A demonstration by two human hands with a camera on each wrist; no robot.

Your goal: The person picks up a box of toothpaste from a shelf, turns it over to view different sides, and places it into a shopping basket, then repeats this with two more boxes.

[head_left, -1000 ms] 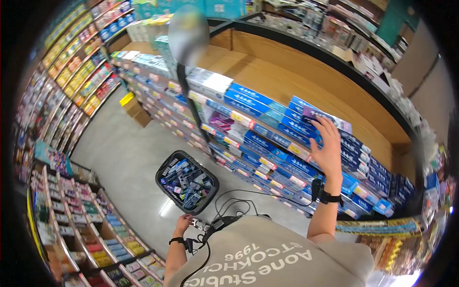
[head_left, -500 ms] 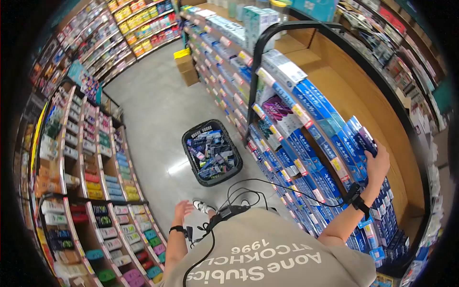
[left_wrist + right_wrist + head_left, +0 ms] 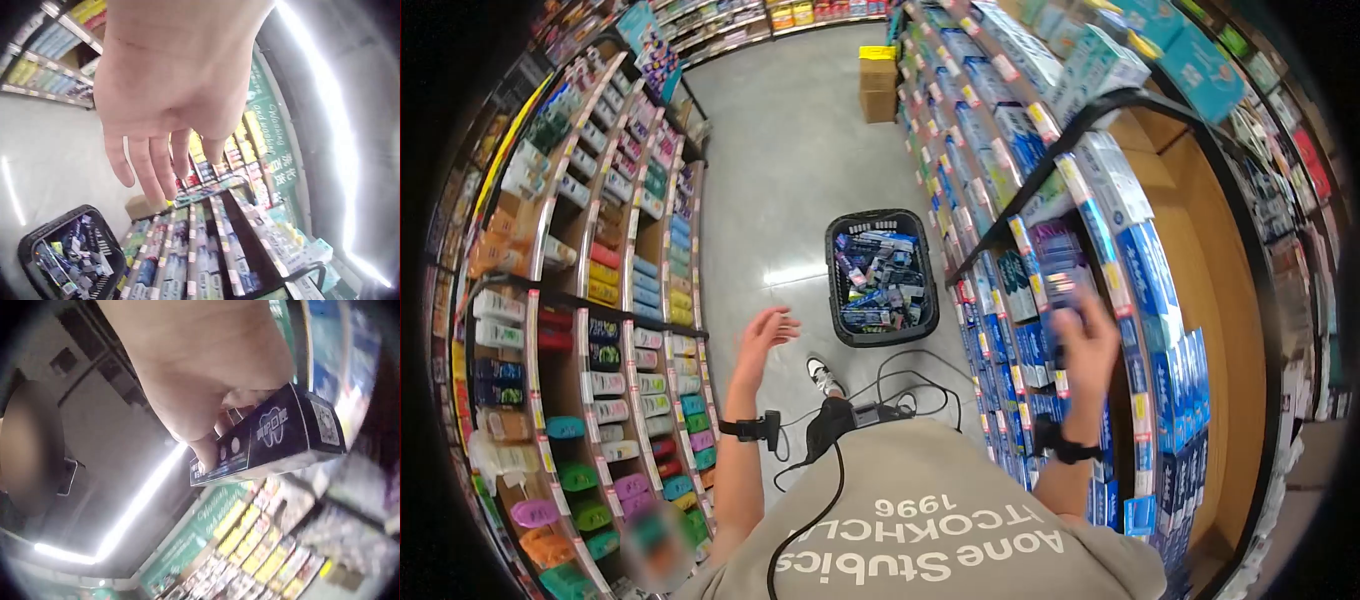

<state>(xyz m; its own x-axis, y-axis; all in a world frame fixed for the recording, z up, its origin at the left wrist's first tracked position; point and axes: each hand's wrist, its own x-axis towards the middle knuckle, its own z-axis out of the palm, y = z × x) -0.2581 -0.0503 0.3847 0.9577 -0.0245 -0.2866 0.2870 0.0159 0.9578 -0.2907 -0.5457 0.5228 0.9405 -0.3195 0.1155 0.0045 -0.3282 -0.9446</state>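
Note:
In the right wrist view my right hand (image 3: pixel 200 381) grips a dark box (image 3: pixel 269 434) with a white tooth drawing, thumb on one side; some fingers are hidden. The head view shows the same right hand (image 3: pixel 1088 345), blurred, in front of the right shelf's upper tiers. My left hand (image 3: pixel 766 345) hangs in the air left of the black basket (image 3: pixel 836 300), holding nothing. Its fingers (image 3: pixel 145 165) are relaxed and spread in the left wrist view. Many small dark and blue packages (image 3: pixel 885 275) lie in the basket on the floor.
Shelves with blue boxes (image 3: pixel 1142 270) run along the right, beside a black rail (image 3: pixel 1065 140). Shelves of colourful packs (image 3: pixel 605 275) line the left. A brown carton (image 3: pixel 878 100) stands on the grey floor (image 3: pixel 785 150) farther up the aisle. Cables (image 3: pixel 920 375) hang at the waist.
The head view has turned rightward. My right hand has left the upper shelf with the dark box and come closer to the basket. My left hand has risen.

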